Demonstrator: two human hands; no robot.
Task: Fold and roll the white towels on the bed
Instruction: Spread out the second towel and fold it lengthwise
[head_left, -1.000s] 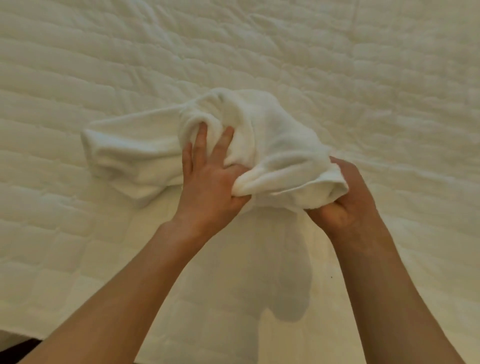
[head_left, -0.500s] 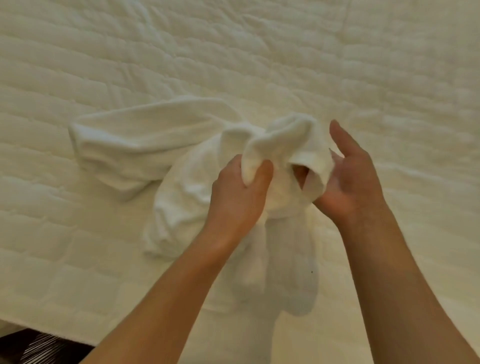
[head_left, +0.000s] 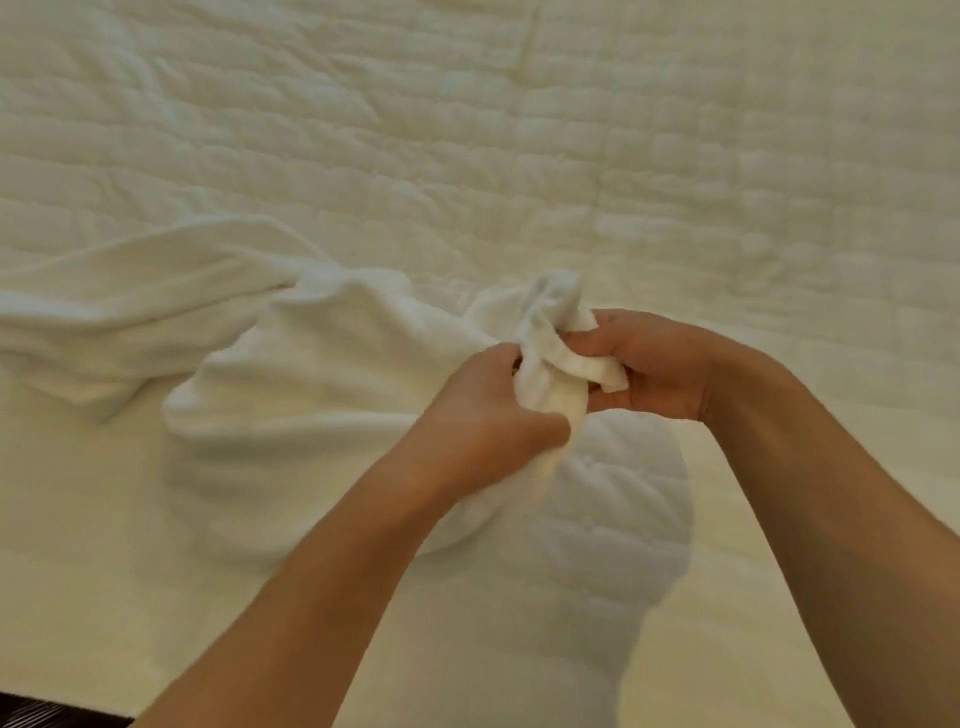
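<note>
On a quilted cream bed cover (head_left: 675, 156), at the far left, a long band of white cloth (head_left: 104, 317) lies in soft lengthwise folds and runs off the frame's edge. Whether it is a separate towel or part of the next one cannot be told. Below it, at the lower left corner, a dark striped strip (head_left: 36, 712) shows beyond the cover's edge.

Just to the right, touching the band's end, a crumpled white terry towel (head_left: 322, 384) lies heaped on the cover. Its body is spread low and wide, and its right end is gathered up off the bed into a bunched peak.

A person's left hand (head_left: 488, 410), bare forearm reaching in from the lower left, grips that gathered end from the near side. The fingers are curled into the cloth and mostly hidden by it, with the thumb pressed against the bunch.

The right hand (head_left: 654, 364), coming in from the lower right, meets it at the same bunch — thumb on top and curled fingers beneath pinch a thick rolled hem of the towel. The two hands sit close together, only cloth between them.
</note>
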